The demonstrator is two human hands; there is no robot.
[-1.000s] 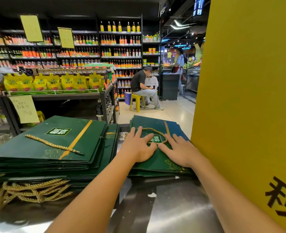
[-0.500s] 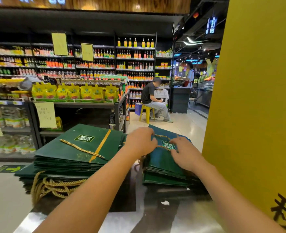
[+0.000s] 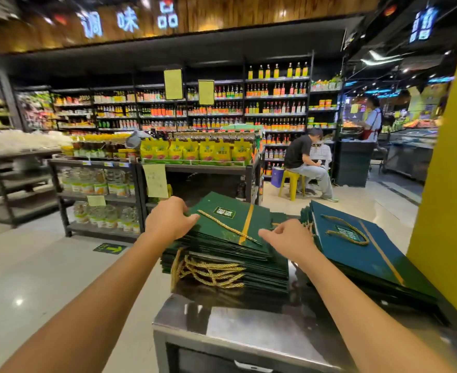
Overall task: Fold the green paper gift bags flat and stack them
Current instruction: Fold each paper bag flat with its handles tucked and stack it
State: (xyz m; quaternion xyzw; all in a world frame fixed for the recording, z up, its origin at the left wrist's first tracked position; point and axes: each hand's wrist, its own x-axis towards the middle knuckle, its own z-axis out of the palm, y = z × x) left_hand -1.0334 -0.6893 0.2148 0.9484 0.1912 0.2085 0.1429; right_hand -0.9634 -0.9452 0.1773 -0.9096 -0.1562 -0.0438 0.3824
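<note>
Two piles of flat green paper gift bags with gold rope handles lie on a steel counter (image 3: 248,327). The left pile (image 3: 230,254) is thick, and gold handles hang from its near side. My left hand (image 3: 168,220) grips the left edge of the top bag (image 3: 222,222), thumb on its face. At that bag's right edge my right hand (image 3: 286,238) has its thumb on top and its fingers curled round the edge. Nothing touches the right pile (image 3: 356,249), whose top bag shows a looped handle.
A yellow pillar (image 3: 442,184) stands close on the right, against the right pile. Store shelves (image 3: 195,168) with yellow packets are behind the counter. A person sits on a yellow stool (image 3: 291,184) in the aisle beyond. Open floor lies to the left.
Both hands have left the right pile, where they pressed the top bag flat, and moved left onto the left pile. They now hold its top bag at both edges.
</note>
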